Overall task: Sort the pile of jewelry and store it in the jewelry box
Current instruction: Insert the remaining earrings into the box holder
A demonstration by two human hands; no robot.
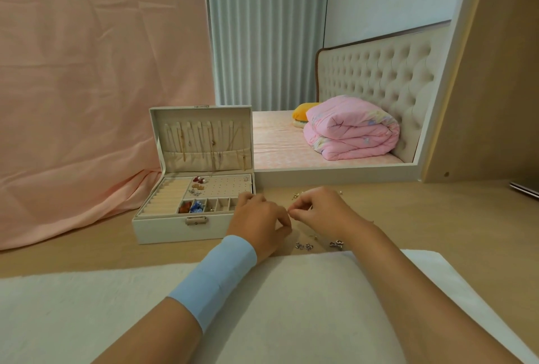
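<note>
A cream jewelry box [163, 226] stands open on the wooden desk, left of centre. Thin chains hang inside its raised lid [201, 130]. Its tray holds red and blue pieces in small compartments and a few earrings on a perforated panel. My left hand [259, 220], with a blue band on the wrist, and my right hand [323, 212] meet fingertip to fingertip just right of the box. Their fingers are curled together, pinching something too small to make out. Small silver earrings [304, 246] lie on the desk below my hands, and more pieces [296, 195] lie behind them.
A white cloth [291, 305] covers the near desk edge under my forearms. A pink sheet [87, 101] hangs at the left behind the box. A bed with a folded pink quilt [350, 130] sits beyond the desk. A wooden panel [495, 101] rises at the right.
</note>
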